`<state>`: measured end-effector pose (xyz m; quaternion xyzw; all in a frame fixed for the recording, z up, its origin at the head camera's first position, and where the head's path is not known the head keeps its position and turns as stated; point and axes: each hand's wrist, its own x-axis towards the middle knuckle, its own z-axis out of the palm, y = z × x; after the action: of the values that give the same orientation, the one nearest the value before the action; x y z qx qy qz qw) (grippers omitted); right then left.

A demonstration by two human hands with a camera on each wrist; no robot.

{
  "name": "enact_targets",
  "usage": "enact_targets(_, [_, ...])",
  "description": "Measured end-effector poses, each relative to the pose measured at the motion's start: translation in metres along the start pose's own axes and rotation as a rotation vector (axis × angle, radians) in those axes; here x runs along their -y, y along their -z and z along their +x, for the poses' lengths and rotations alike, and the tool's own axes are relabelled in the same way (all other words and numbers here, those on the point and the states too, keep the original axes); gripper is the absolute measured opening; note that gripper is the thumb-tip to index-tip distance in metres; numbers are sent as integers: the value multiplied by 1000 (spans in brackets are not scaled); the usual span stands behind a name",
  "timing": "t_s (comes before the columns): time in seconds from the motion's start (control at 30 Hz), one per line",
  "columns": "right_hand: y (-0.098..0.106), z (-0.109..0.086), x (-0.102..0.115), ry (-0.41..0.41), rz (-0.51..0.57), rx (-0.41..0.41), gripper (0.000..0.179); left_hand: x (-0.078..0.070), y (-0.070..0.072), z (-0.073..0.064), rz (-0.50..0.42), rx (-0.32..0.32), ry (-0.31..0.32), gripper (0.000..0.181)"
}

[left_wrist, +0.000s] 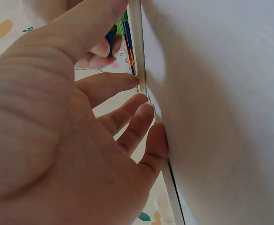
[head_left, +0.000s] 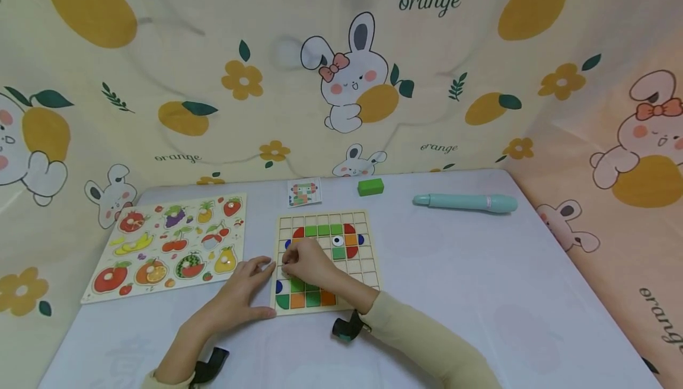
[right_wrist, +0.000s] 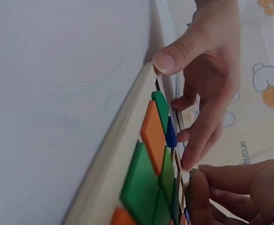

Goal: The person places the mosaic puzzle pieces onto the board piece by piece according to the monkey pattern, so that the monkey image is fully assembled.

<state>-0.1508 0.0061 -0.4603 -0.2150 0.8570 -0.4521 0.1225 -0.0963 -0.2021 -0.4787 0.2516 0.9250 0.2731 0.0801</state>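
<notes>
A wooden grid board (head_left: pixel 369 265) lies in the middle of the table, partly filled with red, green, orange and blue tiles and an eye tile (head_left: pixel 337 240). My left hand (head_left: pixel 237 295) is at its left side, thumb at the near corner and fingertips along the edge. Over the board's left part, my right hand (head_left: pixel 312 263) pinches a small blue piece (left_wrist: pixel 111 42) between thumb and finger, as the left wrist view shows. The right hand hides some cells beneath it. Green and orange tiles (right_wrist: pixel 153 136) fill the near rows in the right wrist view.
A fruit puzzle board (head_left: pixel 203 244) lies to the left. Behind the grid board are a small pattern card (head_left: pixel 305 192) and a green block (head_left: pixel 370 187). A teal pen-shaped object (head_left: pixel 464 202) lies at the back right. A printed cloth hangs behind the table.
</notes>
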Motion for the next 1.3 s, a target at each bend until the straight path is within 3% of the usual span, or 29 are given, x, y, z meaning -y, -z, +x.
enact_targets(0.17, [-5, 6, 3, -19, -16, -6, 5, 0, 0, 0, 7, 1, -4, 92])
enact_targets(0.4, [-11, 7, 3, 4, -178, -21, 4, 0, 0, 1, 1, -2, -4, 92])
enact_targets(0.63, [-10, 6, 4, 14, -245, -14, 5, -2, 2, 2, 6, 0, -7, 92])
enact_targets(0.93, [2, 6, 6, 56, -458, 88, 6, -2, 2, 2, -13, 11, 12, 93])
enact_targets(1.3, [5, 11, 6, 101, -546, 193, 9, -1, 0, 1, -1, 6, 14, 93])
